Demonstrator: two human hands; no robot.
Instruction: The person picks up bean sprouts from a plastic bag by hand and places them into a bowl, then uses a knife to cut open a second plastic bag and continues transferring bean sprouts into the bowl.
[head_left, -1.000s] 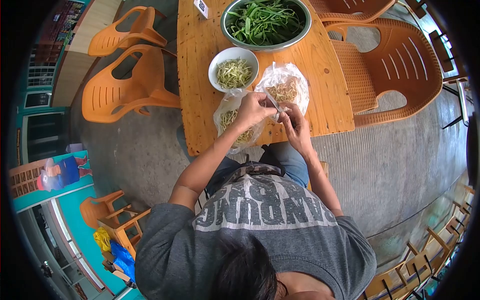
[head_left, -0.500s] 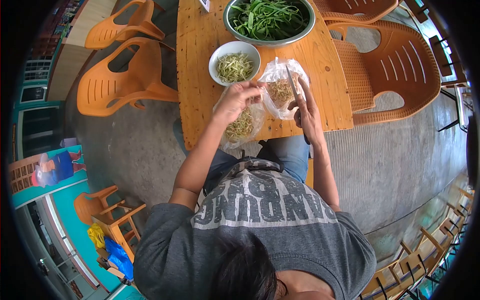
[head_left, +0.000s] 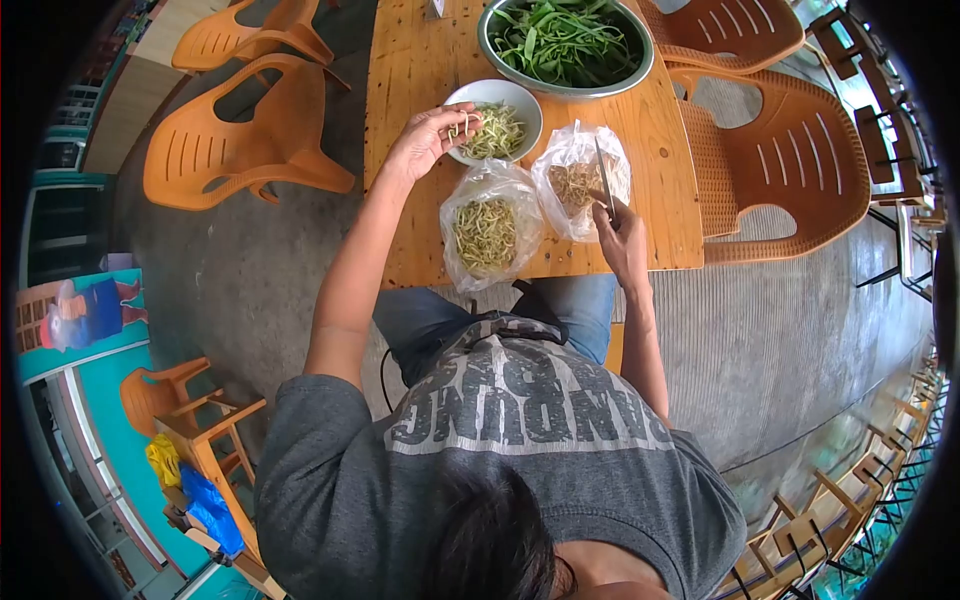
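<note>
My left hand (head_left: 428, 138) is at the left rim of a white bowl (head_left: 535, 125), its fingertips pinched on a pale bean sprout. Trimmed-looking bean sprouts (head_left: 495, 130) lie in the bowl. In my right hand (head_left: 622, 240) is a knife (head_left: 603, 165), its narrow blade pointing away from me over a clear plastic bag (head_left: 617, 150). That bag holds brownish scraps (head_left: 573, 187). Nearer my lap, another open plastic bag (head_left: 455, 262) is filled with bean sprouts (head_left: 485, 235); neither hand touches it.
A large metal basin (head_left: 640, 70) of green leafy stems (head_left: 565, 42) stands farther back on the wooden table (head_left: 660, 215). Orange plastic chairs stand left (head_left: 245, 135) and right (head_left: 810, 150). My legs (head_left: 570, 305) reach under the table's near edge.
My left hand has moved left and away from me, from between the two bags to the bowl. My right hand has shifted slightly, still gripping the knife.
</note>
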